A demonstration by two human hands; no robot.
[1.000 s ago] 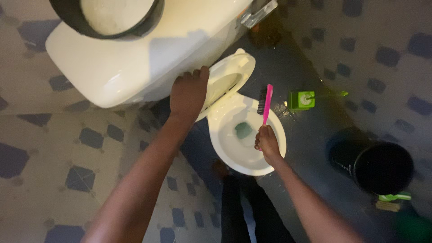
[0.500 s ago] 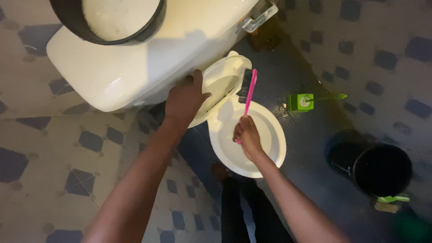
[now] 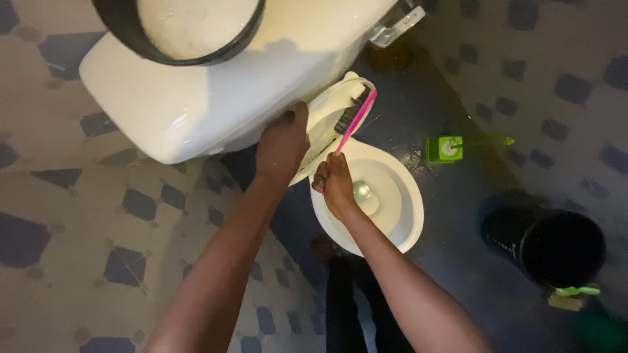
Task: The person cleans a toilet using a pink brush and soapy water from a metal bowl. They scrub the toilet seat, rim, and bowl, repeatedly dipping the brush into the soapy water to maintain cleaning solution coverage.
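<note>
My left hand (image 3: 282, 145) grips the edge of the raised white toilet seat (image 3: 327, 117), holding it up against the white cistern (image 3: 216, 91). In my right hand (image 3: 335, 182) is a pink-handled brush (image 3: 355, 119); its dark bristles press on the underside of the raised seat. Below the hands lies the open white toilet bowl (image 3: 399, 216) with water at its bottom.
A black round basin (image 3: 176, 29) with white contents rests on the cistern lid. A green brush holder (image 3: 445, 148) stands on the dark wet floor right of the bowl. A black bucket (image 3: 556, 245) stands at the right. Patterned tiles cover the wall and floor.
My right hand moved the pink brush from the bowl's right rim leftward and up onto the raised seat. My left hand stayed on the seat.
</note>
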